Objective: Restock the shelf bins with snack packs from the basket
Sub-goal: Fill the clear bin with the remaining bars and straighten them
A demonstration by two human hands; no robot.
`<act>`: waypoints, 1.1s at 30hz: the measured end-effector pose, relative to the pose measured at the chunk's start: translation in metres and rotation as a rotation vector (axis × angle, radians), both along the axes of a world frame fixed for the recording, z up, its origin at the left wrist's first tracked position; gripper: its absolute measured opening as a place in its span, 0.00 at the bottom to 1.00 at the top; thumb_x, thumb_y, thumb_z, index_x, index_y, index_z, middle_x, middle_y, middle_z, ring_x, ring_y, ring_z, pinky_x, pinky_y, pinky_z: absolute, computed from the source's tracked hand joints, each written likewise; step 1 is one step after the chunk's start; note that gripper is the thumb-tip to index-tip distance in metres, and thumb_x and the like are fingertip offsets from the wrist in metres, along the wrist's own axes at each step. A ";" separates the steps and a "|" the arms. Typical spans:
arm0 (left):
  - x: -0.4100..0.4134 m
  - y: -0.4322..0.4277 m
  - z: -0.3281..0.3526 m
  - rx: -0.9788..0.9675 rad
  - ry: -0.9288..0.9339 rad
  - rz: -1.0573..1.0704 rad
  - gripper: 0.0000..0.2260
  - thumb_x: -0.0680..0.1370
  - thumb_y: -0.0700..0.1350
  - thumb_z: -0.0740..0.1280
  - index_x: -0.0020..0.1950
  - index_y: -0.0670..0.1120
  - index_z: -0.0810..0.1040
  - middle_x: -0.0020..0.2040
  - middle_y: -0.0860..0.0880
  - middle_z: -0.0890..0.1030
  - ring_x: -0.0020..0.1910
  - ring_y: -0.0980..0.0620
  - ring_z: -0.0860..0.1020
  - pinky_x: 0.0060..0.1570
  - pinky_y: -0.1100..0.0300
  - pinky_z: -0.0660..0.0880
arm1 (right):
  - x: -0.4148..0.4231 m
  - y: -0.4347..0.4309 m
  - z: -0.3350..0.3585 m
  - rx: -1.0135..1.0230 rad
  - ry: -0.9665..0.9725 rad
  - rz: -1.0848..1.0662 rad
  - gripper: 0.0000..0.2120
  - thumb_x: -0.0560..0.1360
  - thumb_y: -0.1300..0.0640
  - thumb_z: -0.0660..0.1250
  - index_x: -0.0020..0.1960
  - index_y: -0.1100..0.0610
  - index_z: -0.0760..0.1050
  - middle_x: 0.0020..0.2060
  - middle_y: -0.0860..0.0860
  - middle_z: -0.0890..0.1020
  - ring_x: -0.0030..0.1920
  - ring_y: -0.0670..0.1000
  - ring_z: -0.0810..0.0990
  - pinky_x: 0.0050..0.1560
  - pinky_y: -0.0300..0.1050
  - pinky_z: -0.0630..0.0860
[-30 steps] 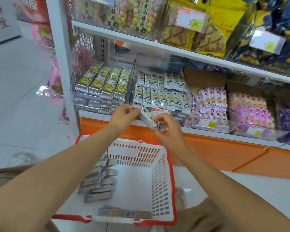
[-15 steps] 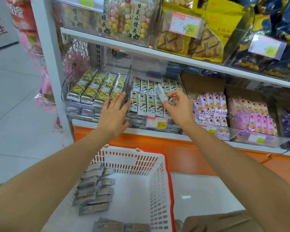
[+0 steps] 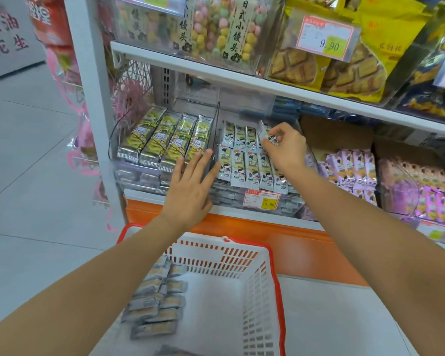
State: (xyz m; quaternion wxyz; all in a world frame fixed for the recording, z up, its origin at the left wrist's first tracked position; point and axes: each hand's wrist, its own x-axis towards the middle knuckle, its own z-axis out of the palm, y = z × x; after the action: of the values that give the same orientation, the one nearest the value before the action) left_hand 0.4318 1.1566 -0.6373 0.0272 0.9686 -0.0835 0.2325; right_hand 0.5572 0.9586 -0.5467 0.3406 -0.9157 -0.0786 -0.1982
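Snack pack (image 3: 265, 131), cartoon-print foil sachet: likely light, crinkly, slippery, crushable; right hand (image 3: 284, 147) pinches its lower end with curled fingers; left hand (image 3: 190, 185) fingers spread straight, empty.

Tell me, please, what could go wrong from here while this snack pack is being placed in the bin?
The right hand pinches the snack pack tilted above the back row; lowered that way, it may land crooked or nudge its neighbours.
The front row hangs over the front of the bin, and the right wrist crosses it; a brush could tip a pack out.
The left hand lies open at the clear divider; a push might shift it.
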 end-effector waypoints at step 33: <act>-0.056 0.004 -0.040 -0.007 -0.037 -0.094 0.19 0.68 0.43 0.68 0.59 0.45 0.77 0.57 0.44 0.76 0.58 0.41 0.71 0.61 0.46 0.66 | -0.128 0.013 -0.057 0.075 0.033 0.485 0.07 0.77 0.59 0.67 0.54 0.53 0.79 0.40 0.50 0.76 0.34 0.47 0.73 0.37 0.36 0.71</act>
State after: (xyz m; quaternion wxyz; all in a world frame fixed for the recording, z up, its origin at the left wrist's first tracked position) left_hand 0.3757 1.1602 -0.6768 0.0399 0.9591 -0.1285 0.2492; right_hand 0.4296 0.9714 -0.6033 0.4133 -0.8599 -0.2830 -0.0985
